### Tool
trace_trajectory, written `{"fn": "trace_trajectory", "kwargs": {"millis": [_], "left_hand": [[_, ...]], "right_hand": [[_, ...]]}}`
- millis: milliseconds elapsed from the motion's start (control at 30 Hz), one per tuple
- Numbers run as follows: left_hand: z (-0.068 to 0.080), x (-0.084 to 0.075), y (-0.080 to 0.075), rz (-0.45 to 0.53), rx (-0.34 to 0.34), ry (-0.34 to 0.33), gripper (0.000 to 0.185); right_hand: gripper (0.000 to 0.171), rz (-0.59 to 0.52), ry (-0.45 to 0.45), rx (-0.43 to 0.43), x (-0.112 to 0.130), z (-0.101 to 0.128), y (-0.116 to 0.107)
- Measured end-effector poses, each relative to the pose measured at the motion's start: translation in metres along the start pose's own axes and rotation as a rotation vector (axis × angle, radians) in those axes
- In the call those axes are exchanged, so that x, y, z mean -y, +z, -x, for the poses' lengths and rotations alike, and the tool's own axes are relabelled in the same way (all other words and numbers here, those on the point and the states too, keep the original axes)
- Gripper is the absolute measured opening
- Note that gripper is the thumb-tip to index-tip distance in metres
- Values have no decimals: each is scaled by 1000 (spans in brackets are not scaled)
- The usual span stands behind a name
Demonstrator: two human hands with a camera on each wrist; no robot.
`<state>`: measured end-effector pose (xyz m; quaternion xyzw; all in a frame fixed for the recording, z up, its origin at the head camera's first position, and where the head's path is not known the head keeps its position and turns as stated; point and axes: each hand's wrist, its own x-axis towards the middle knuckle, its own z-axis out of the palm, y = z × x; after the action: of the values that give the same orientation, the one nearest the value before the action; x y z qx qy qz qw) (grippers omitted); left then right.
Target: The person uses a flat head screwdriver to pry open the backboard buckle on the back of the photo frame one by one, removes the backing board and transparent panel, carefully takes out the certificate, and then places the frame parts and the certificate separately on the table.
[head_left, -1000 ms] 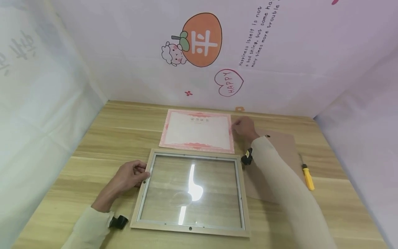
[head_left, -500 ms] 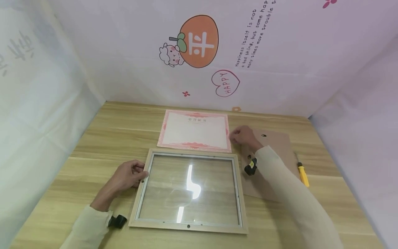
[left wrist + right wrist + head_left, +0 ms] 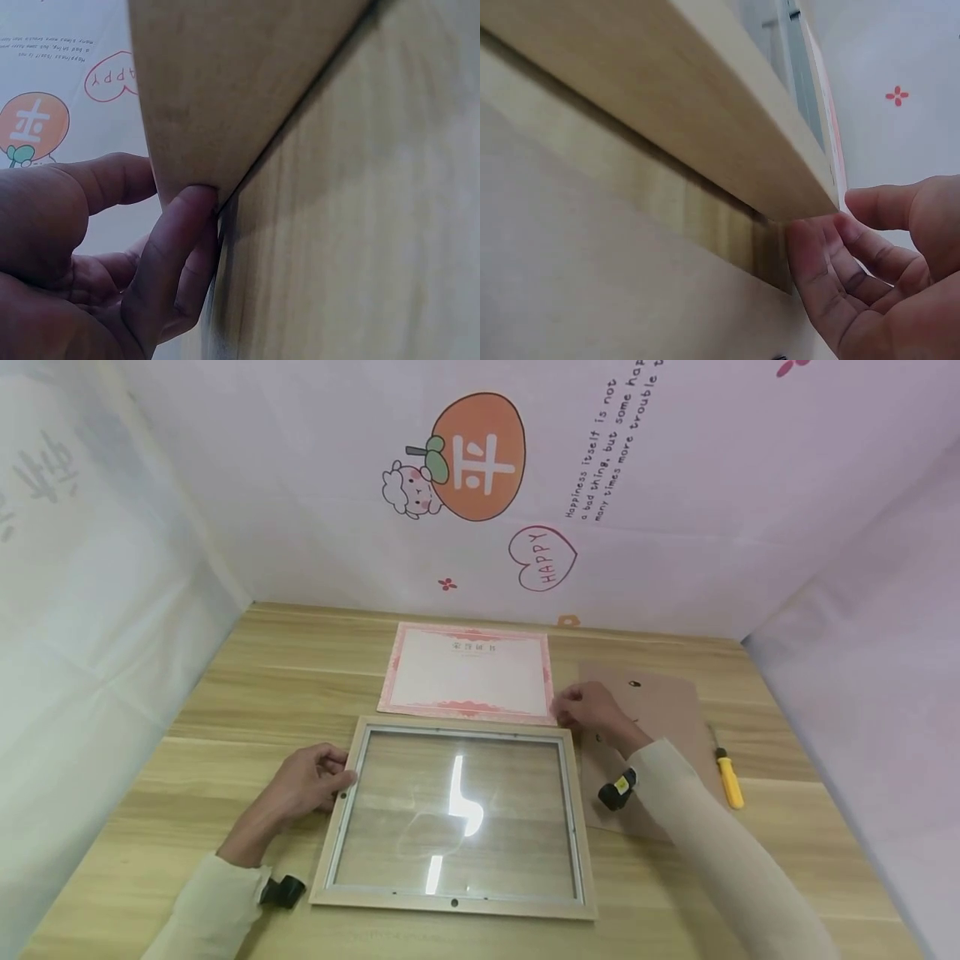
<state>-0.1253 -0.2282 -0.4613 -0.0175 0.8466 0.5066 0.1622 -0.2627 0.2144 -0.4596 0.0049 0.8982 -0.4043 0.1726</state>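
Observation:
A wooden picture frame with a clear pane lies flat at the front of the table. My left hand grips its left side, thumb over the upper edge and fingertips against the side wall, as the left wrist view shows. Behind the frame lies a pink-bordered certificate. My right hand is at the certificate's lower right corner, beside the frame's far right corner. In the right wrist view, the right hand's fingers bend loosely, the thumb slightly apart; whether paper lies between them is hidden.
A brown backing board with small dark fittings lies right of the frame, partly under my right arm. A screwdriver with a yellow handle rests beyond it. A printed cloth wall closes off the table's back.
My right hand has slid along the certificate's right edge toward its near corner. The left hand keeps its grip on the frame. Frame and certificate stay in place; the whole view shifts slightly.

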Motion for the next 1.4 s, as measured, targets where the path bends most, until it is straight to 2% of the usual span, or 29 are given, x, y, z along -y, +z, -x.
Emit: {"fn": "trace_trajectory", "kwargs": {"millis": [333,533,733,933,1100,1400], "left_hand": [[0,-2,2,4,-7,-16,36],[-2,0,2,-2,-15,-10,35],[-2,-1,2,-5,-17,-13,35],[-1,-2,3,-15,-25,-24,35],[0,-3,3,-20,-24,-31,35],[1,-4,4,-30,-31,-36,34]], "right_hand": [[32,-61,-59,4,-4,32,3],[28,-86,-35,-25,-6,39,8],[26,-94,-47,-26,-11,46,11],[27,-134,-50,-31,-14,49,14],[25,-155,-68,-69,-19,47,20],[23,-148,-193,-161,-34,40,31]]}}
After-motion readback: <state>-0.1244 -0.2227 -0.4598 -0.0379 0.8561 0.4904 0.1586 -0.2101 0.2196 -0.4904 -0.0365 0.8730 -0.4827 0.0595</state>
